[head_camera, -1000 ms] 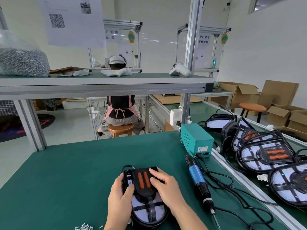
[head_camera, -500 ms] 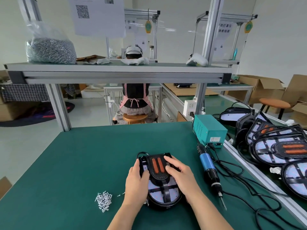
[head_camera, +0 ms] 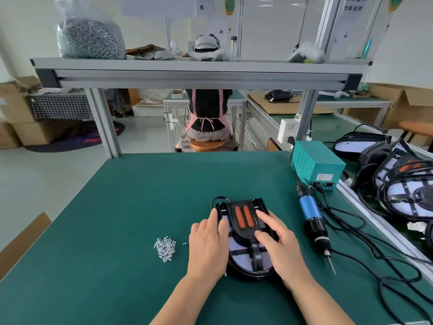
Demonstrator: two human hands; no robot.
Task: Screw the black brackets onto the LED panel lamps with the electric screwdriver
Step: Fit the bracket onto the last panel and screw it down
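1. Head view, the work: one lamp [head_camera: 239,258] lies with its LED side up on the green table [head_camera: 140,195], straight in front of the person. The black bracket [head_camera: 244,233] is laid on top of it, its two orange strips toward the far end.
2. Head view, the hands: the left hand [head_camera: 207,249] rests along the lamp's left edge with its fingers straight and released, gripping nothing. It seems to brace the lamp so that it cannot slide. The right hand [head_camera: 278,245] lies spread over the bracket's right side, fingers straight and pressing down, also grasping nothing. I judge that both hands are seating the bracket square on the lamp so the screw holes line up.
3. Head view, the tool: the screwdriver [head_camera: 312,221] lies untouched on the table just right of the lamp, tip toward the person. Its cable runs to the teal power box [head_camera: 317,164] behind it. It sits on the right hand's side, probably for a quick pickup.
4. Head view, the screws: a small pile of screws [head_camera: 165,248] lies left of the lamp, near the left hand, likely so that hand can feed them. Whether any screw already sits in the bracket is too small to tell.
5. Head view, around: other lamps [head_camera: 407,193] with cords are heaped beyond the table's right edge. A bag of screws [head_camera: 90,38] stands on the shelf [head_camera: 199,71] above.
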